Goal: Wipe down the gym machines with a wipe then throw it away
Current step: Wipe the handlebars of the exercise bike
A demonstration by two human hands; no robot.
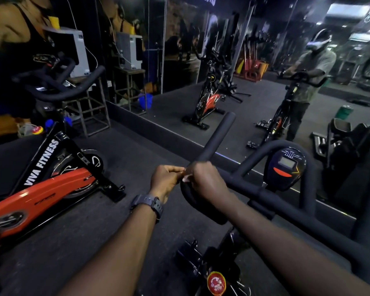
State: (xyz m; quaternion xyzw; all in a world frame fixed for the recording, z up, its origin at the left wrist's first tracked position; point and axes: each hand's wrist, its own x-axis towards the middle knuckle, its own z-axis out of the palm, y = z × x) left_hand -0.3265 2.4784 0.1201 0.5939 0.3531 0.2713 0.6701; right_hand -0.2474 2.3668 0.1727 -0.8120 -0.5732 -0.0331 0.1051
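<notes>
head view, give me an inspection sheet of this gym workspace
surface: dark rubber floor, no spills seen
job's things: black bike handlebar under both hands; console beside it; a small pale bit, maybe the wipe, shows between the hands, too small to tell
clutter: red stop knob low on the near bike; orange bike at left
hands: left hand curled, fingertips pinched toward the right; right hand curled over the bar's bend
cables: white cord hangs by the grey box
surroundings: wall mirror reflects the bikes and the person

second bike (51,178) left of near handlebar (218,135); console (286,169) right; mirror (244,60) ahead.
</notes>
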